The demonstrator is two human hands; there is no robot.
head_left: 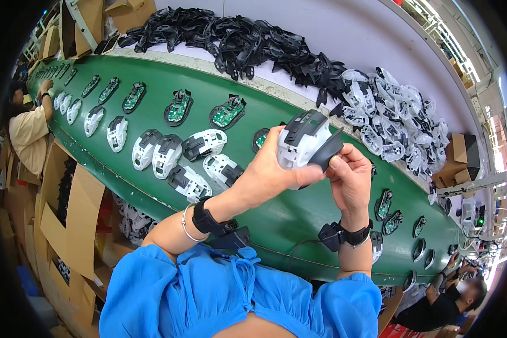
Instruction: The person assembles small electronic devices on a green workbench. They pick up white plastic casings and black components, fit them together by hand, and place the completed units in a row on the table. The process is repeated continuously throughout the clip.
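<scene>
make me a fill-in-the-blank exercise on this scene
The left hand holds the shell, while the black part is pinched by the ____ hand.
The bench is ____.
The person's sleeves are ____.
The black heap lies to the ____ of the white heap.

Missing words: right, green, blue, left.

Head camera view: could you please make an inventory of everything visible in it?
Work surface: one, green, across the middle
Mouse shell: one, white and dark, held at centre
Curved panel: one, dark grey, at the shell's right side
Loose mouse shells: several, white and dark, mostly left
Circuit-board bases: many, green and black, in a row
Heaped parts: uncountable, black, behind the surface
Heaped shells: uncountable, mostly white, behind, right
Cardboard boxes: several, brown, both sides
Co-workers: at least two, beige and black clothing, far left, lower right
Wrist straps: two, black, both wrists
Blouse: one, blue, bottom
Left hand: one, bare, centre
Right hand: one, bare, right of centre
</scene>
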